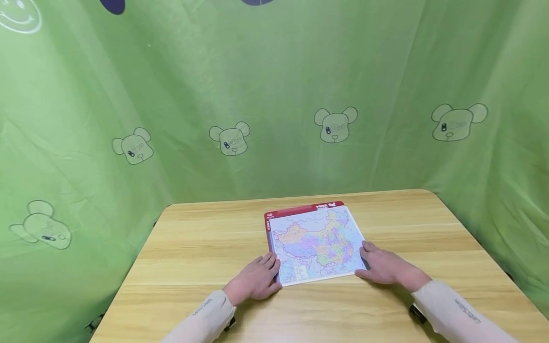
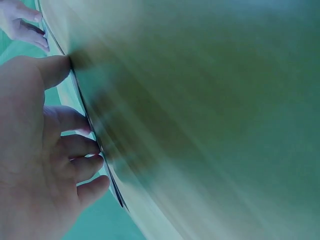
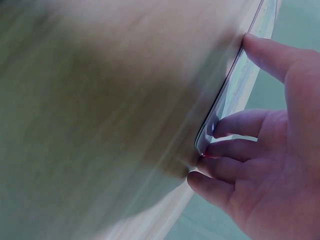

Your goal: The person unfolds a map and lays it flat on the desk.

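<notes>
A flat map board [image 1: 317, 245] lies on the wooden table, printed with a map of China in pastel colours and edged in white. Along its far and left sides shows a red border [image 1: 296, 211] with small white lettering. My left hand [image 1: 257, 278] rests at the board's near left corner, fingers and thumb touching the edge. At the near right side, my right hand [image 1: 383, 267] touches the other edge in the same way. In the right wrist view, the right fingers [image 3: 225, 170] lie against the board's thin side [image 3: 217, 107]. Neither hand lifts it.
The light wooden table [image 1: 206, 238] has rounded far corners. Behind it and on both sides hangs a green curtain [image 1: 274, 85] printed with bear heads. Dark wrist straps [image 1: 417, 314] show under the light sleeves [image 1: 454, 305].
</notes>
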{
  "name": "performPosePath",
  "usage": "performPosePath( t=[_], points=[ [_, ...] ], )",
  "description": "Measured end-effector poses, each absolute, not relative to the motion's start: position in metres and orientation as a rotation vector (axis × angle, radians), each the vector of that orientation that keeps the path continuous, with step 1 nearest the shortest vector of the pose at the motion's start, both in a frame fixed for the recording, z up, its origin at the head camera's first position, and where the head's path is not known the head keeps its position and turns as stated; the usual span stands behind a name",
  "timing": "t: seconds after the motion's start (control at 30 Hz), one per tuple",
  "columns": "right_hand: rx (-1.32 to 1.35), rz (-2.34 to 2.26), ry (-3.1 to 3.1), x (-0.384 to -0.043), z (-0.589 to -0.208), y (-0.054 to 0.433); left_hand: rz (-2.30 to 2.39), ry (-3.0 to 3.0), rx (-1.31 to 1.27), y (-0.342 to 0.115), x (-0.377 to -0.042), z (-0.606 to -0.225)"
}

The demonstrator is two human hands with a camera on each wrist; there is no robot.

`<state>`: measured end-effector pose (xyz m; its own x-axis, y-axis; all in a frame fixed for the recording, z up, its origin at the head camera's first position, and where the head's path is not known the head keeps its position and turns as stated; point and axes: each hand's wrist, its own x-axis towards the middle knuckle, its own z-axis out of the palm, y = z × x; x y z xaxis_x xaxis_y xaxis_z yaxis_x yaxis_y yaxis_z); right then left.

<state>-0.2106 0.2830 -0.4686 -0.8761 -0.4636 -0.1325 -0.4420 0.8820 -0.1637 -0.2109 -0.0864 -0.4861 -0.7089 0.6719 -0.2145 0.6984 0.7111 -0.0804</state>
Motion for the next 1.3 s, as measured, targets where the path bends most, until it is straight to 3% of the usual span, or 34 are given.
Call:
performPosePath(
  t=[1.3],
  points=[
    [-0.728,-0.293,2.818,-0.229,-0.469,0.295,-0.216,2.784,1.179,-0.08,-0.202,-0.488]
  ],
)
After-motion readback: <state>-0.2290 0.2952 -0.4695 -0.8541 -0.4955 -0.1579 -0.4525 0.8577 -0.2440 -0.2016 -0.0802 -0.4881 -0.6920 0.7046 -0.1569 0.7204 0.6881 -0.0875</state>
